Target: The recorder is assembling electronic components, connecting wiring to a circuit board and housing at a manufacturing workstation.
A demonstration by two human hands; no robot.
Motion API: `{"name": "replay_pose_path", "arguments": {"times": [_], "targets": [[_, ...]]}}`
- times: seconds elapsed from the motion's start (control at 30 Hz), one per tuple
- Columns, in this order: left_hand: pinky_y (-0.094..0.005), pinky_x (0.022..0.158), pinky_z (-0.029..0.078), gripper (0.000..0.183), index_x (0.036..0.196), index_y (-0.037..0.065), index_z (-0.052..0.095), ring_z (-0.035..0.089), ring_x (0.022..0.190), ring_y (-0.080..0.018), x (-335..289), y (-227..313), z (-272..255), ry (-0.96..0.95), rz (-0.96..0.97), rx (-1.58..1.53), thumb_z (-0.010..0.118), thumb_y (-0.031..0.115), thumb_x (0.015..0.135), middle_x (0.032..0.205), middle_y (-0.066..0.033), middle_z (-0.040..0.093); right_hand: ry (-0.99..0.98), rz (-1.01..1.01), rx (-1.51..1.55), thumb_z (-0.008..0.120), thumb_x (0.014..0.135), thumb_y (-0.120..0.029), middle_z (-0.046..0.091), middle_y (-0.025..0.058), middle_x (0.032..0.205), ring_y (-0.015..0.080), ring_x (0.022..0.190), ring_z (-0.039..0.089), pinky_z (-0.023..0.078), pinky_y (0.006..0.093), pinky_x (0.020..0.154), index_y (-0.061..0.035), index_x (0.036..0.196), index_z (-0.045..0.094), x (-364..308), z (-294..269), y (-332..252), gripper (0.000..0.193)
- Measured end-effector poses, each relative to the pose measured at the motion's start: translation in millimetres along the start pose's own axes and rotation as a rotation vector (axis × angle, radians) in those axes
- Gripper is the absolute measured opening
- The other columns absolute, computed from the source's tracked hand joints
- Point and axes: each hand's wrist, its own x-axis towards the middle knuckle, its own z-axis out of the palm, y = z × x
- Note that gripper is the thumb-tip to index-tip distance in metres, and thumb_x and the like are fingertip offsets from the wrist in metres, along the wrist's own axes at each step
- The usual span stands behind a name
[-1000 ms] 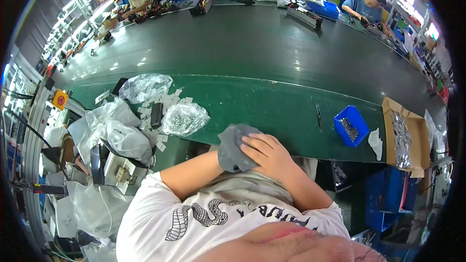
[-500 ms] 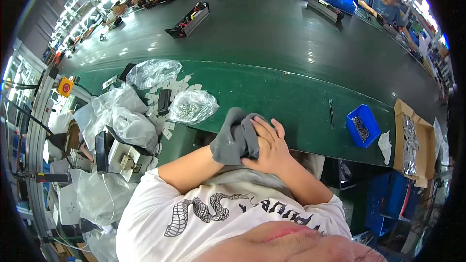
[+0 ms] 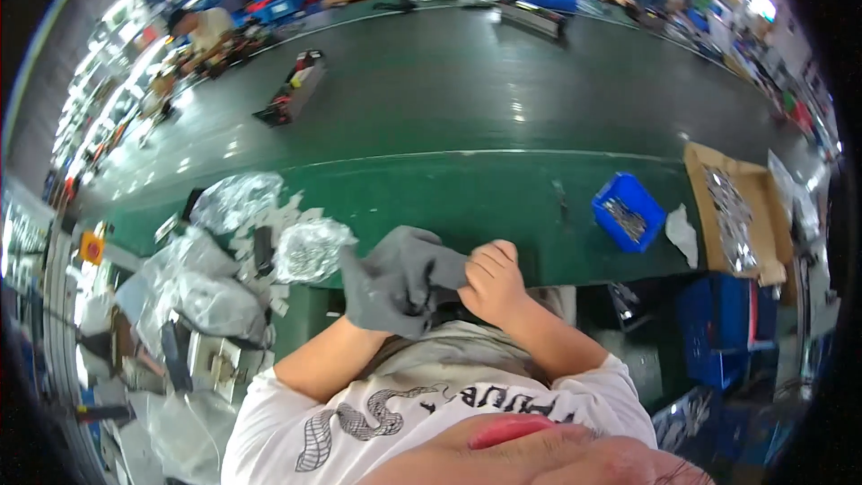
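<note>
My left hand [image 3: 391, 283] is covered by a loose grey work glove [image 3: 446, 267], whose wide cuff hangs around the wrist. My bare right hand [image 3: 495, 286] is closed on the glove's far right end and stretches the fabric sideways. How my left fingers lie inside is hidden by the cloth. Both hands are over the near edge of the green worktop [image 3: 431, 189]. Left of the glove lies a clear plastic bag [image 3: 314, 250] that seems to hold small metal parts.
Flat pale pieces [image 3: 285, 214] and a black case [image 3: 263, 250] lie left among plastic bags [image 3: 211, 283]. A blue bin [image 3: 628, 213] of small parts and a cardboard box [image 3: 774, 238] are right. Beyond runs a dark conveyor [image 3: 413, 90] carrying long units; several co-workers sit across it.
My right hand has moved from lying against the bunched glove to gripping its end, and the fabric is now drawn out between my hands. The whole view has shifted.
</note>
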Motion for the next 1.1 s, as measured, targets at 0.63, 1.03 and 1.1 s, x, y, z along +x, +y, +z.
{"name": "replay_pose_path", "arguments": {"times": [0.63,1.03,1.1], "targets": [[-0.0277,0.076,0.050,0.038,0.128,0.007,0.049,0.061,0.093,-0.0172,-13.9,7.6,-11.8,0.463,-0.042,0.467,0.046,0.029,0.097,0.112,-0.0059,0.061,-0.022,-0.503,-0.198,0.061,0.074,-0.028,0.063,-0.0078,0.100,0.0195,0.108,0.059,0.033,0.0569,0.098,-0.0257,0.087,0.064,-8.7,6.2,-3.7,0.014],[-0.0457,0.110,0.038,0.064,0.144,0.009,0.042,0.041,0.135,-0.0415,-114.1,279.5,-165.0,0.847,-1.569,2.241,0.055,0.042,0.091,0.148,-0.0210,0.043,-0.838,1.018,-0.496,0.062,0.082,-0.013,0.068,0.0212,0.103,0.0364,0.099,0.065,0.051,0.0437,0.086,-0.0040,0.105,0.069,-7.6,-177.4,181.5,0.026],[-0.0532,0.106,0.040,0.057,0.137,0.011,0.052,0.048,0.129,-0.0414,-134.7,308.3,-165.4,0.974,-1.605,2.196,0.053,0.042,0.089,0.140,-0.0213,0.051,-0.874,0.945,-0.457,0.062,0.076,-0.010,0.069,0.0222,0.096,0.0350,0.091,0.068,0.052,0.0430,0.080,-0.0025,0.095,0.071,-10.3,-177.3,196.2,0.022]]}}
